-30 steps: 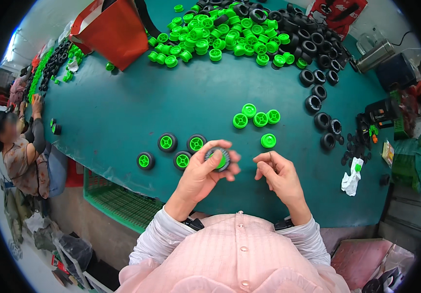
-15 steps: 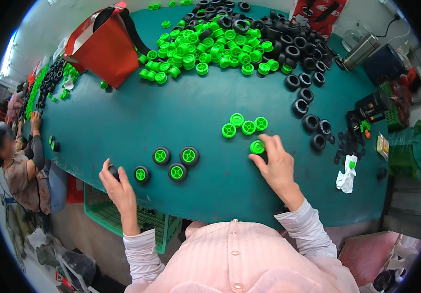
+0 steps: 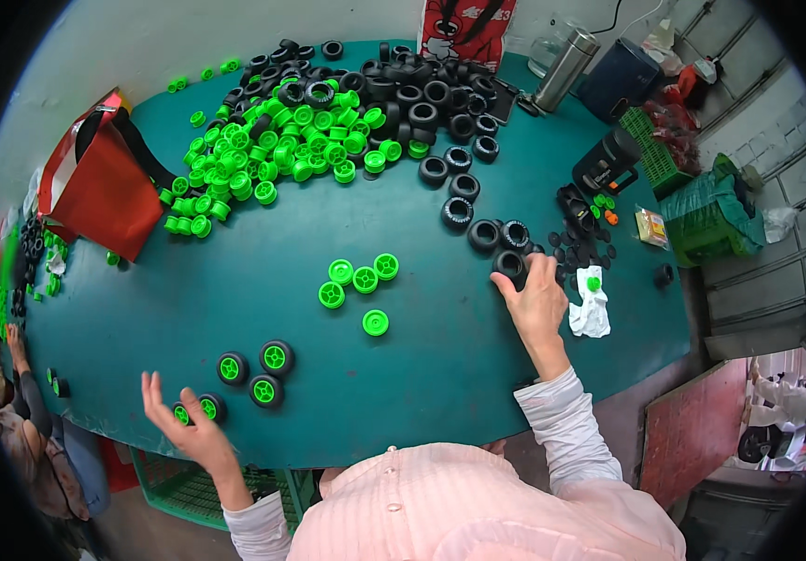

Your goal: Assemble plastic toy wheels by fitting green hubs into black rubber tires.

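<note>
My left hand (image 3: 186, 428) is open, fingers spread, just beside two finished-looking wheels, black tyres on green rims; the nearer wheel (image 3: 211, 408) lies by my thumb. Three more such wheels (image 3: 266, 391) form a cluster to the right. At the right of the table my right hand (image 3: 538, 304) has its thumb and fingers closed around a loose black tyre (image 3: 509, 266). In the middle sits a single green rim (image 3: 376, 323), flat face up. Behind it is a small group of green rims (image 3: 364, 280), several of them touching.
A large heap of green rims (image 3: 302, 140) and black tyres (image 3: 421, 116) covers the back. A red bag (image 3: 108, 201) stands back left. At right are a white tissue (image 3: 591, 313), a black mug (image 3: 606, 161), a steel flask (image 3: 567, 70) and small black parts. Another person works far left.
My right hand has let go of the green rim and moved right to a black tyre. My left hand has opened off the wheel beside it. The view has swung right.
</note>
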The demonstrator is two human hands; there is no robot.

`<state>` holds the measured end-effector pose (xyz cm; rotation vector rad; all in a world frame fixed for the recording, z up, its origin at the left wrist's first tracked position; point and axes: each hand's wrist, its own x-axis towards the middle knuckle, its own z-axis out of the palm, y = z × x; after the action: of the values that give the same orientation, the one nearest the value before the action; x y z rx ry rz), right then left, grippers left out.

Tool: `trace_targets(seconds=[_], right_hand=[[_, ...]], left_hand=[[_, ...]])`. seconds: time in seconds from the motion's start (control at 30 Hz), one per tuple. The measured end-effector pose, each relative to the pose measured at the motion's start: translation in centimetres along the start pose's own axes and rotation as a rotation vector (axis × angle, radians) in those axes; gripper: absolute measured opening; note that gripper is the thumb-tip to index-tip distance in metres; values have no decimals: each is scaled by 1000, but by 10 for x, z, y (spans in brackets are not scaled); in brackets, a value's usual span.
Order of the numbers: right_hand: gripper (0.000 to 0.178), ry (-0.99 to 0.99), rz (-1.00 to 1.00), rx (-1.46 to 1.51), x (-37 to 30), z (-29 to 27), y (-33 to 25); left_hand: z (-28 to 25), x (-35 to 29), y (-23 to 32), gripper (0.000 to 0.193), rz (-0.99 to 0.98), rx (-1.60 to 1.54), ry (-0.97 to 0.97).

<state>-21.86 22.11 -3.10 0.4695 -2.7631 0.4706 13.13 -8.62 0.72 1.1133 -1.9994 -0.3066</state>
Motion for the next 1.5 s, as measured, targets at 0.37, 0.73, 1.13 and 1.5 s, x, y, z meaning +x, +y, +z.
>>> trace_targets(seconds=[0.37,0.73,1.13,1.5], right_hand=[[54,-587,-484,600,-70,-26,-114],[40,-512,-666,475,-39,3,-138],[38,-490,-617,512,-43,7,-146],[39,-503,-580,494,-43,7,-146]], left_hand=[[65,-38,111,45,84,-469,-777],[25,-23,82,58,356,-38,-390],[-45,-23,-73,69,58,269,-360],[-117,-39,-154,94,-149,701,125]])
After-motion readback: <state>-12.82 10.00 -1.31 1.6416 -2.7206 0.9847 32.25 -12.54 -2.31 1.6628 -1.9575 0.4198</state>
